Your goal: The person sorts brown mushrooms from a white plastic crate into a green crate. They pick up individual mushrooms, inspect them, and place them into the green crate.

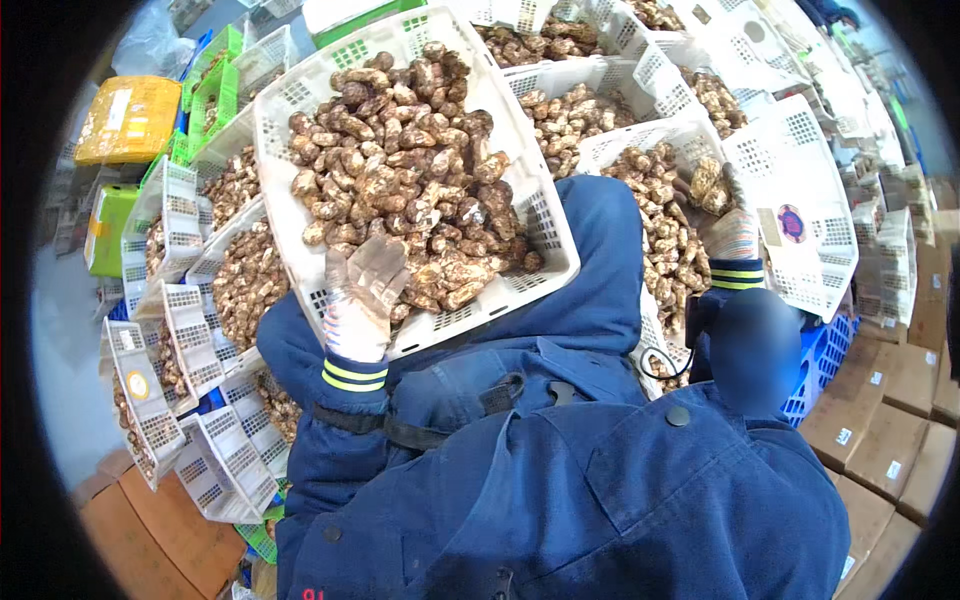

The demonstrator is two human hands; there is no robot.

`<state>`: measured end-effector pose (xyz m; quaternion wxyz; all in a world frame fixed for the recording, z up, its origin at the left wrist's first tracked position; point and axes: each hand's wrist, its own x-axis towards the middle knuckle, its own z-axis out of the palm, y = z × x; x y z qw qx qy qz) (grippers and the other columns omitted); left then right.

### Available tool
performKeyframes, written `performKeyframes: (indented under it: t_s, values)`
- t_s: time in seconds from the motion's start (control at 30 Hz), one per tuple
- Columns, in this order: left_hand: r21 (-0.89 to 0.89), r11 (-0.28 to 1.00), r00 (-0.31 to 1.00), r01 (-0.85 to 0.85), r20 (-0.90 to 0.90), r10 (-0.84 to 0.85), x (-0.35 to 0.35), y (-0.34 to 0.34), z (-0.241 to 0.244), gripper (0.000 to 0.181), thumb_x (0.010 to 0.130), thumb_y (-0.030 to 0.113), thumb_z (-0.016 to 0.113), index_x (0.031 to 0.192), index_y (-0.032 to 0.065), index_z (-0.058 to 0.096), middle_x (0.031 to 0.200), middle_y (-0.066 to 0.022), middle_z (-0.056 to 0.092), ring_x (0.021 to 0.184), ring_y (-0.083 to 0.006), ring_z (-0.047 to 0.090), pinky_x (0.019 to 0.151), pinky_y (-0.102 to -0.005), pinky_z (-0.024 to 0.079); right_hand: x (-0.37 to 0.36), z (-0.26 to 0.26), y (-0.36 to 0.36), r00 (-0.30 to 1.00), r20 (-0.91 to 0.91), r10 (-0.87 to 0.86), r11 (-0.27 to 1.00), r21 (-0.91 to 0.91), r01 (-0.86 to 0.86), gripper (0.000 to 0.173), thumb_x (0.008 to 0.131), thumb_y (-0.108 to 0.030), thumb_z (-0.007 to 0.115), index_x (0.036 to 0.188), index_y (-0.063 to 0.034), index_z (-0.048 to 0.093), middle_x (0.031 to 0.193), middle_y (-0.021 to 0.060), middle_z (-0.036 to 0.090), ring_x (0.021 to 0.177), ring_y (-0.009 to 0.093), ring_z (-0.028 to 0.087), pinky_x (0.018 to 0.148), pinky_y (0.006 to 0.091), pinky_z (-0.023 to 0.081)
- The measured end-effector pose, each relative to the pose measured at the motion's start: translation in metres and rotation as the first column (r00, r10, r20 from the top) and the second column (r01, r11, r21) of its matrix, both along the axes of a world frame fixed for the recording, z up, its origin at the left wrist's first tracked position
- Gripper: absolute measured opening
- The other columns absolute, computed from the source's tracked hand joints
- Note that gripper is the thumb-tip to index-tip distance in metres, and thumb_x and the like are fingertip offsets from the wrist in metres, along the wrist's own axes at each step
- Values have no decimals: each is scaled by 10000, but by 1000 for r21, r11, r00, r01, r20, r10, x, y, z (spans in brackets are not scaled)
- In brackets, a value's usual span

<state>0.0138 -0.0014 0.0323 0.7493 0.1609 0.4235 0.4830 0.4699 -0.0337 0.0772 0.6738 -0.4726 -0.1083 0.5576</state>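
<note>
A white perforated plastic crate rests tilted across my lap, heaped with brown-and-white mushrooms that look like matsutake. My left hand, in a white knit glove with a dirty grey palm side, lies at the near left edge of the heap with its fingers extended. Nothing shows in its grasp. To the right, my right hand is partly hidden in a similar glove. It holds a thick pale-brown mushroom above a second white crate of mushrooms.
More white crates with mushrooms stand left and ahead. A crate wall bearing a round label rises at right, above a blue crate. Cardboard boxes lie lower right. A yellow wrapped box sits upper left.
</note>
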Motion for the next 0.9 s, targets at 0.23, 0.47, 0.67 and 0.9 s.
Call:
performKeyframes:
  t_s: [0.23,0.47,0.67,0.9]
  values:
    - [-5,1000,996,20,92,-20,-4,0,-10,739,869,561,543,1288,-41,455,1246,-223,541,1167,-326,531,970,-408,463,16,-23,-12,960,-115,-255,967,-5,256,336,881,-347,612,1031,-46,602,994,124,635,856,288,611,795,435,527]
    - [-3,1000,988,26,152,-25,-1,5,-11,666,900,506,528,1258,-54,484,1190,-240,578,1121,-331,573,923,-426,512,35,-37,-30,932,-361,-22,974,204,102,329,905,-285,545,1022,22,550,1027,178,601,924,306,592,844,431,487]
    - [-44,999,993,-4,116,9,-1,2,-8,663,896,497,541,1270,-47,479,1202,-240,570,1105,-330,581,890,-417,532,5,-19,-20,911,-395,-118,962,181,203,439,951,-239,431,1230,99,457,1181,259,551,1078,397,554,935,499,461]
    - [-39,999,991,15,134,-10,-4,2,-12,667,901,499,529,1277,-49,474,1214,-250,560,1107,-340,578,891,-424,530,3,-22,-20,925,-368,-91,986,95,135,387,948,-240,484,1150,89,516,1084,226,618,1016,360,606,843,449,547]
